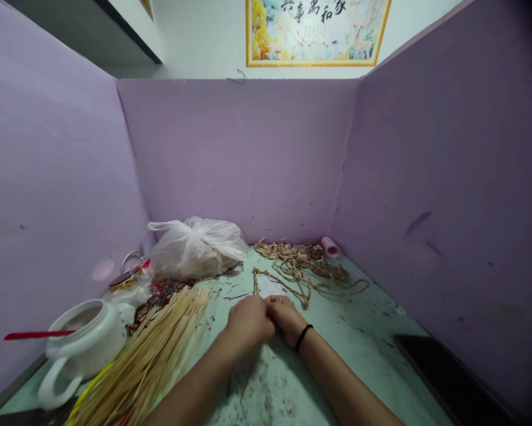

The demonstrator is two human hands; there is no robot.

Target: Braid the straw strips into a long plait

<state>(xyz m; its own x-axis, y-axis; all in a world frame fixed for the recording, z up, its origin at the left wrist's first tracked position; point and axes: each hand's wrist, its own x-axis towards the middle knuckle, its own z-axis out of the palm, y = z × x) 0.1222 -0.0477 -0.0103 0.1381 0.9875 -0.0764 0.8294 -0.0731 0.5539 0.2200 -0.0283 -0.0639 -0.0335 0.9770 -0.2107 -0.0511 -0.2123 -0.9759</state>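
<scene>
My left hand (250,319) and my right hand (286,313) meet over the middle of the table, fingers closed and pressed together. A thin twisted straw cord (280,280) comes out from above my left knuckles, bends at the top and runs down to a knot at the right. Its end between my fingers is hidden. Past my right hand lies a tangled heap of braided straw cords (299,260) with small red and white bits. A loose bundle of flat dry straw strips (152,349) lies left of my left forearm.
A white pot (90,349) with a red stick (39,335) stands at left. Behind it are a tied white plastic bag (197,248) and colourful threads (163,293). A pink spool (331,247) lies in the far right corner. A dark flat object (443,373) rests at right. Purple walls (243,160) enclose the table.
</scene>
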